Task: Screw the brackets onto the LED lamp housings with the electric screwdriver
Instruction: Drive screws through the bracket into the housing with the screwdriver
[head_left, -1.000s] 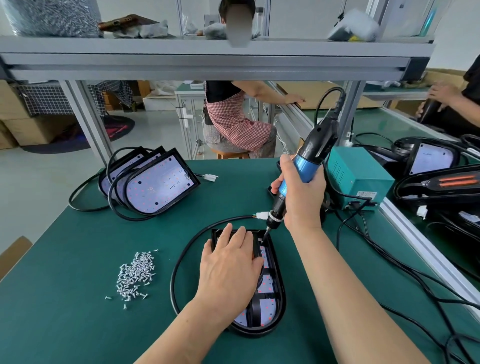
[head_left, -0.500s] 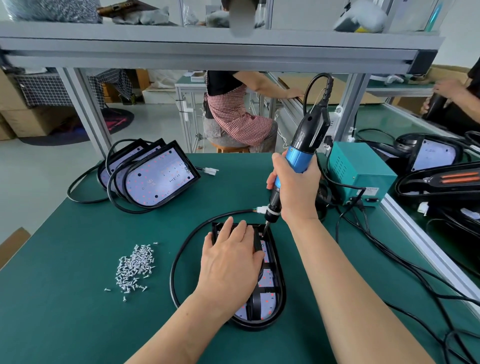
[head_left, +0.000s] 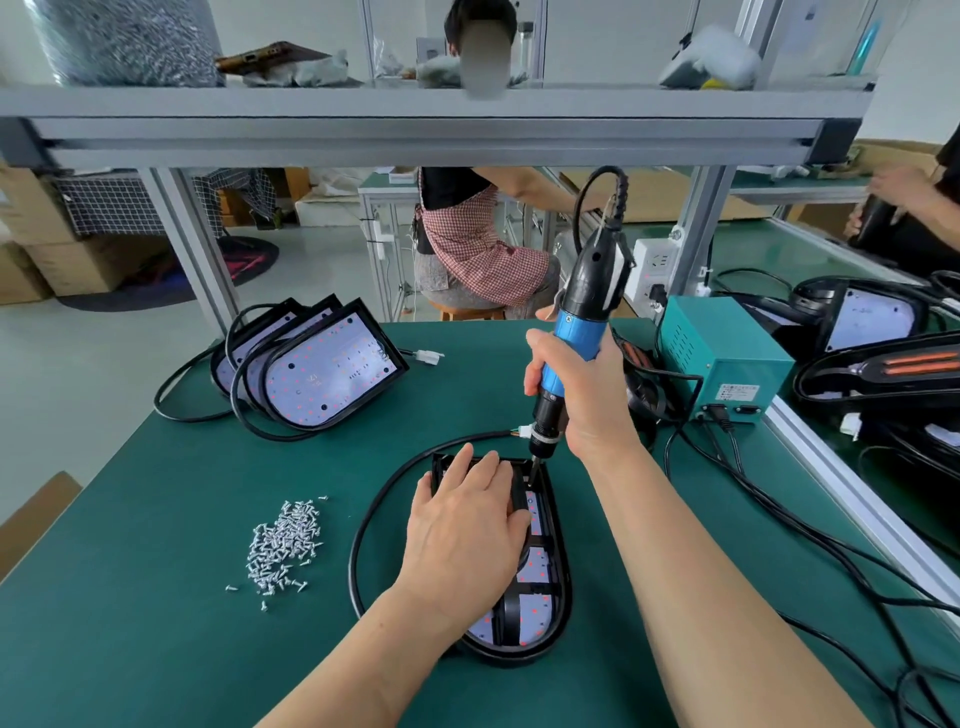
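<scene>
Your right hand (head_left: 582, 395) is wrapped round the blue grip of the electric screwdriver (head_left: 576, 338), its bit down at the far end of the bracket (head_left: 511, 618). Your left hand (head_left: 467, 530) lies flat, fingers straight, pressing the LED lamp housing (head_left: 558, 597) onto the desk (head_left: 156, 597). The housing looks stiff, light and prone to sliding, and its LED board looks fragile, so bear on rim and bracket.

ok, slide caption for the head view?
Left hand presses the lamp housing; right hand holds the electric screwdriver on it.
</scene>
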